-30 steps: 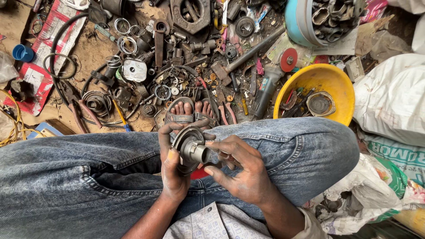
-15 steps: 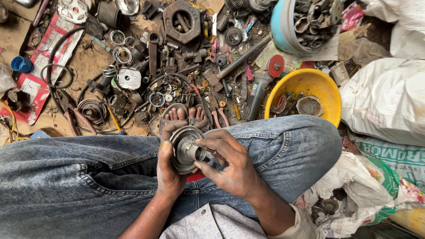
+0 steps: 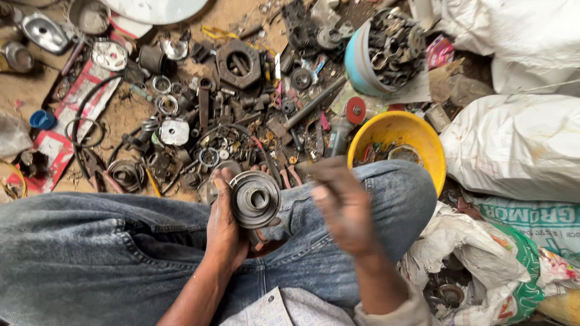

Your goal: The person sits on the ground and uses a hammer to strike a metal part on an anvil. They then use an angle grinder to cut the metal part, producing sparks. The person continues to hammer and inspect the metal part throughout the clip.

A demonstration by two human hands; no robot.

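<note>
Fingers of the left hand (image 3: 226, 232) clasp a grey stepped pulley (image 3: 255, 199); right hand (image 3: 345, 208), blurred, hangs loose and empty beside it.

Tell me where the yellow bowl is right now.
In the head view, the yellow bowl sits on the ground at right of centre, just beyond the person's right knee, below the blue tub of metal parts.

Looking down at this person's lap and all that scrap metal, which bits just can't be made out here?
Head view only:
- Right hand: motion-blurred; whether it holds anything cannot be told.
- Round metal part: its back is covered by the left hand.
- Yellow bowl: its near rim is hidden behind the knee, its contents too small to identify.
- Blue bucket: its parts are a jumble, not separable.
- White sacks: closed, contents unseen.
</note>
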